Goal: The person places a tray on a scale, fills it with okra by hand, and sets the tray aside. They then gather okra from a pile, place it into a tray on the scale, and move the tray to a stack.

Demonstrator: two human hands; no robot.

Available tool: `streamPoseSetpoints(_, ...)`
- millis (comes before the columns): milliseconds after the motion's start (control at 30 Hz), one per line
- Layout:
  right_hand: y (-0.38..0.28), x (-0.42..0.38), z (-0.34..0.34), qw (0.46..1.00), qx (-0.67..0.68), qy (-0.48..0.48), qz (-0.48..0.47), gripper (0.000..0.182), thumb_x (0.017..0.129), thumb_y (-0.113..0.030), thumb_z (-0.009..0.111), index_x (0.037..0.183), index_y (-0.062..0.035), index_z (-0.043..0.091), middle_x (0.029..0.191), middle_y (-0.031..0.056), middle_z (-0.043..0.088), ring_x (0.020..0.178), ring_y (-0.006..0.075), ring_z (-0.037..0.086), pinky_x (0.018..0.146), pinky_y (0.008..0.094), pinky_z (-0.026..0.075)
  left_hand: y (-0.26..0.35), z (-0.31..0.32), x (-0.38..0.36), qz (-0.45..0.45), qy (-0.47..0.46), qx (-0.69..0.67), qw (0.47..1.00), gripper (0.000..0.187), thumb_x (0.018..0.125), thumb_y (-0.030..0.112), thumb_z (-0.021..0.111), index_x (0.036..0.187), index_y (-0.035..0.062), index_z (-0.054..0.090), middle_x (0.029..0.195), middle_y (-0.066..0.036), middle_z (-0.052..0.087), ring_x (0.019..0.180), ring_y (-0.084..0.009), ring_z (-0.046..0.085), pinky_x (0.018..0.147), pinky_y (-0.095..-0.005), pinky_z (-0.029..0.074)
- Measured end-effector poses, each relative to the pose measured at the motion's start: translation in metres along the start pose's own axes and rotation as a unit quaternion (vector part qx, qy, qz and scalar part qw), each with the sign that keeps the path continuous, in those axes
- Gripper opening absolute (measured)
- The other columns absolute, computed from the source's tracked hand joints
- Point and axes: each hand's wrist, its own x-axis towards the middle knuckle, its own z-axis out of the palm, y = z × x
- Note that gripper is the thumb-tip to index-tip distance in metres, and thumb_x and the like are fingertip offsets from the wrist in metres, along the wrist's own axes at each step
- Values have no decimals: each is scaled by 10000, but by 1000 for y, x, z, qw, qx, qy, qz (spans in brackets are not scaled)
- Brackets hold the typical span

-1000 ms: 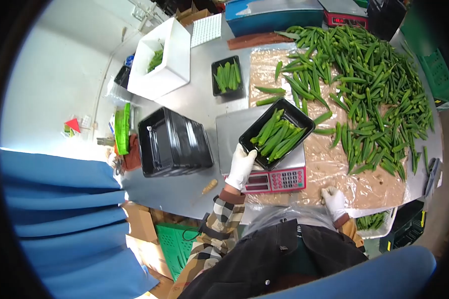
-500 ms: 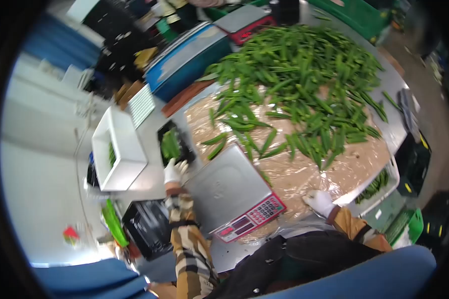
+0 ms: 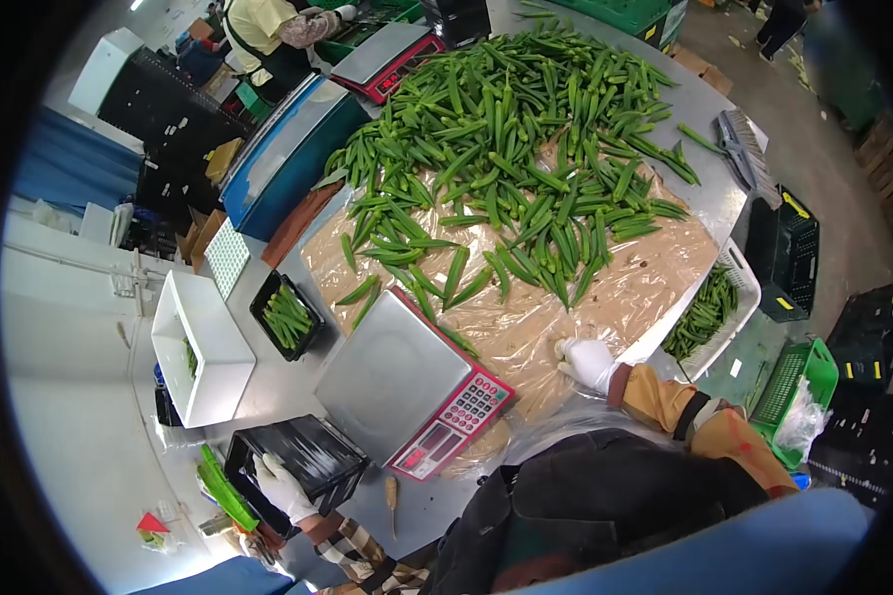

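Note:
My left hand, in a white glove, lies on the stack of black trays at the lower left; whether its fingers grip an edge is unclear. My right hand, also gloved, rests on the plastic-covered brown sheet with its fingers curled; anything inside them is hidden. Between the hands stands a scale with a bare metal plate and a red keypad. A black tray of green okra sits left of the scale. Beyond the scale spreads a big heap of okra.
A white bin stands at the left, beside a blue box. Behind is a second scale. A basket of okra, a brush and a green crate are at the right. Another person stands at the back.
My left hand has moved from the okra tray down to the stacked black trays. The okra tray now stands free of it. The view has shifted, and my right hand remains on the sheet.

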Motion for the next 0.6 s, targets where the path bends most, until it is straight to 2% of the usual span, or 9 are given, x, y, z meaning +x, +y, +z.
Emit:
streamPoseSetpoints(67,4,-2,-4,999,13,-28,13,189,808,-196,699,975,-117,658,934,142,695,891,364,668,781,448,520,-8,-9,6,-72,-78,-93,990,397,1009,255,517,1102,-107,649,978,-215,711,826,-263,643,785,-370,490)
streamPoseSetpoints(133,11,-3,-6,999,9,-29,15,166,808,-192,688,959,-125,663,915,143,696,888,367,665,786,449,520,-20,-9,12,-99,-73,-131,984,366,1001,225,516,1010,-110,662,864,-168,711,736,-202,596,723,-352,477)
streamPoseSetpoints(233,16,-13,-15,995,77,-17,59,167,821,-133,691,983,-100,672,858,107,709,786,289,690,714,387,537,-28,-1,17,-107,-5,-117,987,337,976,184,529,881,-117,650,765,-125,701,665,-159,541,666,-354,458)
streamPoseSetpoints(333,53,-7,-5,869,478,-34,125,192,833,-83,707,1023,-62,684,812,46,699,687,156,661,621,294,527,-22,-4,15,-94,86,-69,989,348,975,194,525,895,-124,639,802,-169,701,690,-221,573,691,-377,464)
streamPoseSetpoints(367,51,-10,-21,827,541,-20,148,220,848,-47,717,1065,-29,688,822,9,681,661,65,606,572,212,493,-21,-6,11,-81,126,-49,988,353,976,200,522,907,-127,637,814,-184,700,698,-248,588,700,-384,466)
streamPoseSetpoints(400,49,-14,-38,785,591,-34,182,214,869,-38,694,1082,-33,692,824,18,686,640,71,607,554,217,495,3,-17,6,-116,161,56,979,366,998,235,525,992,-111,644,912,-218,695,779,-350,622,754,-405,490)
streamPoseSetpoints(467,54,-18,-55,778,609,10,153,201,886,-21,670,1087,-28,690,823,17,686,643,63,604,551,216,492,37,-23,-6,20,341,105,934,358,1012,256,535,1058,-81,645,992,-223,685,848,-395,621,794,-419,509)
streamPoseSetpoints(533,77,-24,-63,779,612,-16,135,180,893,-27,659,1069,-31,698,822,21,688,657,76,610,563,218,496,97,-29,-28,98,328,57,938,222,1003,136,556,1060,-52,659,998,-207,673,885,-359,617,820,-403,510)
streamPoseSetpoints(600,108,-35,-86,803,581,-69,115,153,888,-44,670,1035,-38,711,817,21,692,681,87,621,589,229,509,143,-9,-55,217,231,-10,948,155,971,75,586,1043,-38,663,919,-161,638,828,-321,598,770,-392,489)
